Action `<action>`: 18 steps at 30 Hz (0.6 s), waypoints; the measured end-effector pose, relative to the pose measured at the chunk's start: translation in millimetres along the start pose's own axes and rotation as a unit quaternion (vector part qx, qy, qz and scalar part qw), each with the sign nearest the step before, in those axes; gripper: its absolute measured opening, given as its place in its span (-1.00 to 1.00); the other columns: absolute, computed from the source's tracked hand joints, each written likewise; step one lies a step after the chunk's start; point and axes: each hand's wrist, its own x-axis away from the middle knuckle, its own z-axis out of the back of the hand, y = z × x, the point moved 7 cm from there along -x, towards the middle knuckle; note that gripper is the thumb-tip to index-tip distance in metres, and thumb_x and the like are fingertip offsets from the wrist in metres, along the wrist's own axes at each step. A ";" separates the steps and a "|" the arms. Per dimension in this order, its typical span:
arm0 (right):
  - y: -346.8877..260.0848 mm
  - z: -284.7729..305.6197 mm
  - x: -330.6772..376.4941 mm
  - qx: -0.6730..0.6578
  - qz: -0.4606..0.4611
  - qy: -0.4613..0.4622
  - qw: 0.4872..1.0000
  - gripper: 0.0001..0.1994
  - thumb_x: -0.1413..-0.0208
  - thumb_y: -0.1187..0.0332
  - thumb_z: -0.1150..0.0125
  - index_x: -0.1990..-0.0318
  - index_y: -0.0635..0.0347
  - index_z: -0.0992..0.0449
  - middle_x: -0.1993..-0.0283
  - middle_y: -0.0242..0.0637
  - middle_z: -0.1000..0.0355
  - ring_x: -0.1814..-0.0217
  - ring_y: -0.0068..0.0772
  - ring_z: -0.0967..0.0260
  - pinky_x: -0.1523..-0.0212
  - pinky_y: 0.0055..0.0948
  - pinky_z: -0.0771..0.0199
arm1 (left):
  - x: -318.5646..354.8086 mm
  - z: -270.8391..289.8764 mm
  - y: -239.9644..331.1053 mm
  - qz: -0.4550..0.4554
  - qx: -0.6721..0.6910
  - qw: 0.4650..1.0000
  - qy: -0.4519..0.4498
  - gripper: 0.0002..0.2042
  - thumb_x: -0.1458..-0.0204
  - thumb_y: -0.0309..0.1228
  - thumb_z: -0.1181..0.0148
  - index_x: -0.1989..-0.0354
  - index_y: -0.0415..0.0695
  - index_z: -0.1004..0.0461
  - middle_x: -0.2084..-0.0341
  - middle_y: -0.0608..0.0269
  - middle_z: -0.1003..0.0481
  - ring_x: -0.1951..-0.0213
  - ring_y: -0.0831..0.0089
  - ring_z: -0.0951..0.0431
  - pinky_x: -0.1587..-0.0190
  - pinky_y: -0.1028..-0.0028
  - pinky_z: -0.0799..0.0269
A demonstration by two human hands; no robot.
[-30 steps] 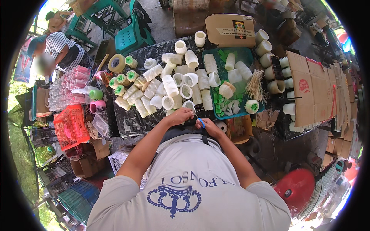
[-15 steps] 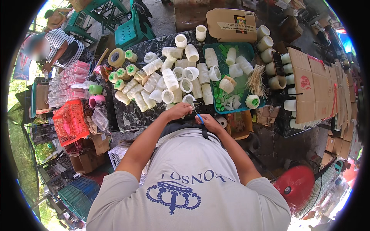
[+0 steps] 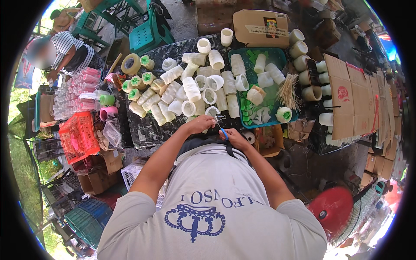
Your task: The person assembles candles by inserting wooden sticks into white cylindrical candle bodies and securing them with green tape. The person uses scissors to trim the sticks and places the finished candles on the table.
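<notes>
In my right hand [image 3: 236,138] is a pair of scissors with blue handles [image 3: 223,133], its blades pointing up and away from me. My left hand [image 3: 200,125] is closed in a pinch just left of the blades. At its fingertips shows a small thin wire-like piece [image 3: 221,116], too fine to make out. Both hands are over the near edge of a dark, stained table [image 3: 145,135]. Beyond them lie many off-white hollow cylinders [image 3: 191,89], some upright and some on their sides. A few on the left have green stuff inside, like this cylinder [image 3: 148,78].
On the right a teal tray [image 3: 277,123] holds green pieces, cylinders and thin sticks [image 3: 287,92]. Tape [image 3: 131,64] lies at the far left. Cardboard [image 3: 353,97], an orange basket [image 3: 79,138] and a red fan [image 3: 331,212] stand around. Another person [image 3: 71,52] is at upper left.
My left hand has barely shifted, and the scissors stay beside it in my right hand. The things on the table lie as before.
</notes>
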 end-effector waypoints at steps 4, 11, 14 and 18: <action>2.8 0.5 -4.3 0.000 0.004 -0.006 1.000 -0.55 -0.36 -0.03 -0.12 0.46 0.12 -0.42 0.46 -0.62 -0.26 0.38 -0.73 -0.12 0.31 -0.61 -0.14 | -1.1 -0.3 -1.7 -0.010 -0.026 1.000 0.004 -0.67 -0.33 -0.16 0.00 0.34 -0.12 -0.51 0.58 0.47 -0.32 0.51 0.61 -0.24 0.43 0.49 -0.20; -2.9 0.9 -5.6 -0.004 -0.003 -0.012 1.000 -0.55 -0.34 -0.06 -0.15 0.45 0.11 -0.45 0.46 -0.62 -0.29 0.38 -0.73 -0.15 0.30 -0.60 -0.16 | -2.1 6.7 0.8 0.009 -0.061 0.998 -0.005 -0.66 -0.31 -0.17 0.00 0.34 -0.17 -0.54 0.56 0.37 -0.40 0.44 0.53 -0.33 0.34 0.43 -0.28; 4.3 -1.1 -11.5 -0.027 -0.008 -0.021 0.999 -0.55 -0.34 -0.05 -0.16 0.45 0.11 -0.46 0.46 -0.62 -0.28 0.38 -0.73 -0.15 0.30 -0.60 -0.17 | -2.0 6.1 2.3 0.016 -0.085 0.996 -0.013 -0.66 -0.30 -0.19 -0.01 0.35 -0.20 -0.55 0.51 0.28 -0.50 0.40 0.46 -0.42 0.28 0.38 -0.36; -4.9 -0.4 -8.9 -0.002 -0.010 0.001 1.000 -0.55 -0.34 -0.05 -0.16 0.46 0.10 -0.45 0.46 -0.62 -0.29 0.38 -0.73 -0.15 0.30 -0.61 -0.16 | -1.7 11.6 4.4 0.022 -0.092 0.996 -0.010 -0.66 -0.31 -0.16 -0.01 0.34 -0.17 -0.54 0.54 0.33 -0.43 0.42 0.49 -0.37 0.31 0.39 -0.31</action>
